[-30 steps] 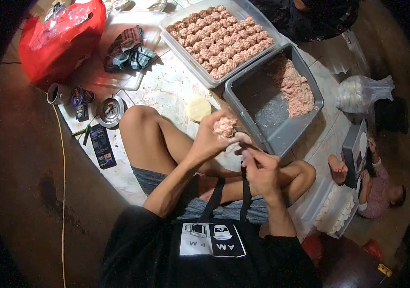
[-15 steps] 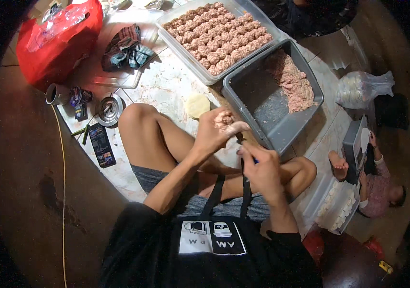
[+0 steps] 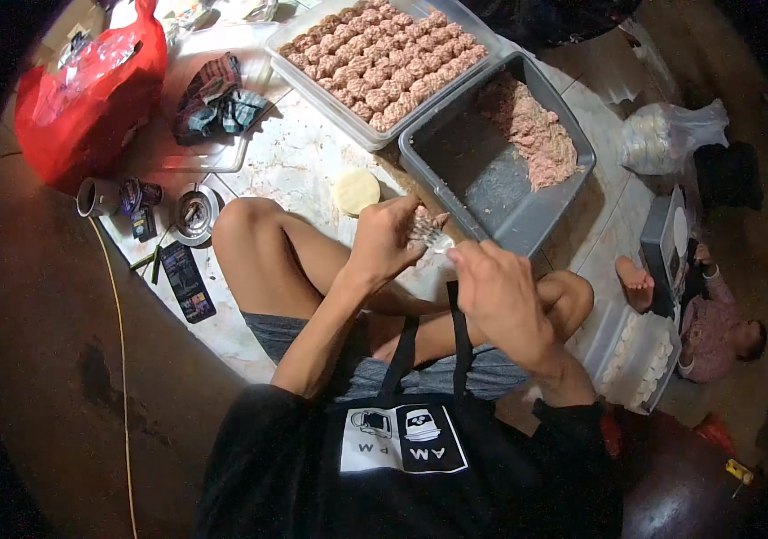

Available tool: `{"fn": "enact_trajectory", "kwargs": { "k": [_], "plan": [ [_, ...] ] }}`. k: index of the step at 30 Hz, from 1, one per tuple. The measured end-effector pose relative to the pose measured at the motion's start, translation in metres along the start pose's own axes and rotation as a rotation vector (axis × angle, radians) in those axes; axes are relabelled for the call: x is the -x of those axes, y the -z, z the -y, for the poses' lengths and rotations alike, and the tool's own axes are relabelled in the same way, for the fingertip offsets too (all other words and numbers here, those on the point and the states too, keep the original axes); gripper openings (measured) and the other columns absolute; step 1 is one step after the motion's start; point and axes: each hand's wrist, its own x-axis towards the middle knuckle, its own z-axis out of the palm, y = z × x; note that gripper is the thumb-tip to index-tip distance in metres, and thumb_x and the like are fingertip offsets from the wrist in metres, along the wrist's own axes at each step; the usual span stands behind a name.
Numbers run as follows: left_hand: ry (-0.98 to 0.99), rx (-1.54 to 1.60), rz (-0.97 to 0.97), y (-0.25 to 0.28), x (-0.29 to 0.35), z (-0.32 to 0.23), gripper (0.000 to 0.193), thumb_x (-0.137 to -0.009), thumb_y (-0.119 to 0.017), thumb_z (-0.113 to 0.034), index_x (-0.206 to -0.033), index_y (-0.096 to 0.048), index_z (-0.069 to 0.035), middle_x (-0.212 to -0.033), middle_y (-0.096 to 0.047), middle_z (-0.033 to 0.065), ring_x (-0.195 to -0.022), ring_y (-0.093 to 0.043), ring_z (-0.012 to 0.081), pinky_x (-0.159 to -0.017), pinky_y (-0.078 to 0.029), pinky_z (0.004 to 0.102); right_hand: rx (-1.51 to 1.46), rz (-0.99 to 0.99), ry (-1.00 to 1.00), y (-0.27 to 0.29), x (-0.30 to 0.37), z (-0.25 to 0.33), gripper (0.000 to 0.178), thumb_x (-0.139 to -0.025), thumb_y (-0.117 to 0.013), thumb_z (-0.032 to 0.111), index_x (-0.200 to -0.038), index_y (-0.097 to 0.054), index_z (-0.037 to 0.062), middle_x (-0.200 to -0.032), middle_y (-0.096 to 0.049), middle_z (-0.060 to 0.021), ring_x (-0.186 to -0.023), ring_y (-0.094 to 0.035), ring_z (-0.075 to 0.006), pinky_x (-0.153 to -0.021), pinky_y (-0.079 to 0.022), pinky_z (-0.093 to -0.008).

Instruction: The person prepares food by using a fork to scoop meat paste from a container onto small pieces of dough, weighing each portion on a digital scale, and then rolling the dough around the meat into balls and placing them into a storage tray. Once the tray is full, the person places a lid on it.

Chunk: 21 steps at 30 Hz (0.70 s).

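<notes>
My left hand (image 3: 382, 241) is cupped closed around a lump of pink minced meat (image 3: 422, 216), perhaps in a wrapper; the fingers hide most of it. In my right hand (image 3: 503, 292) is a metal fork (image 3: 435, 239), its tines against the meat at my left hand. Pale round dough wrappers (image 3: 357, 192) lie on the floor just beyond my left hand. A grey tub (image 3: 514, 220) stands ahead to the right, with pink minced meat (image 3: 535, 135) heaped at its far right side. Beyond it, a clear plastic box (image 3: 375, 139) holds rows of meat-filled dumplings (image 3: 379, 58).
At left are a red plastic bag (image 3: 88, 117), a cloth (image 3: 218, 99) on a clear lid, a mug (image 3: 97, 198), an ashtray (image 3: 195, 216) and a phone (image 3: 186, 278). To the right, another person (image 3: 716, 323) sits by a box of white pieces (image 3: 635, 364).
My right hand has turned and brought the fork's tines onto the meat in my left hand. The whole view has shifted slightly.
</notes>
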Motion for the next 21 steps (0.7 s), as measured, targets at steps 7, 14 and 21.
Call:
{"fn": "enact_trajectory", "kwargs": {
  "k": [7, 14, 21],
  "plan": [
    [0.251, 0.533, -0.02, 0.003, 0.009, 0.005, 0.032, -0.08, -0.09, -0.011, -0.094, -0.066, 0.004, -0.077, -0.067, 0.0042, -0.074, -0.062, 0.0086, -0.067, -0.052, 0.0282, -0.053, -0.201, -0.002, 0.043, 0.005, 0.027, 0.013, -0.1, -0.059, 0.008, -0.099, -0.069, 0.0005, -0.086, -0.07, -0.0192, -0.082, -0.07, -0.0438, -0.074, -0.056, -0.0506],
    [-0.033, 0.01, -0.135, -0.005, 0.007, 0.001, 0.022, -0.076, -0.082, -0.004, -0.091, -0.066, 0.0, -0.073, -0.061, 0.013, -0.067, -0.066, 0.0263, -0.062, -0.052, 0.036, -0.052, -0.066, -0.026, 0.021, 0.004, 0.023, 0.018, -0.104, -0.057, 0.015, -0.097, -0.066, 0.0018, -0.088, -0.07, -0.0245, -0.081, -0.069, -0.0475, -0.074, -0.055, -0.0573],
    [-0.24, -0.246, -0.534, -0.008, -0.003, -0.019, 0.027, -0.081, -0.089, -0.013, -0.104, -0.075, -0.006, -0.069, -0.057, 0.0082, -0.055, -0.057, 0.0245, -0.051, -0.047, 0.0364, -0.194, -0.044, -0.077, 0.021, 0.003, 0.027, 0.019, -0.103, -0.056, 0.014, -0.101, -0.068, -0.001, -0.091, -0.069, -0.029, -0.086, -0.068, -0.0503, -0.073, -0.052, -0.0546]
  ]
}}
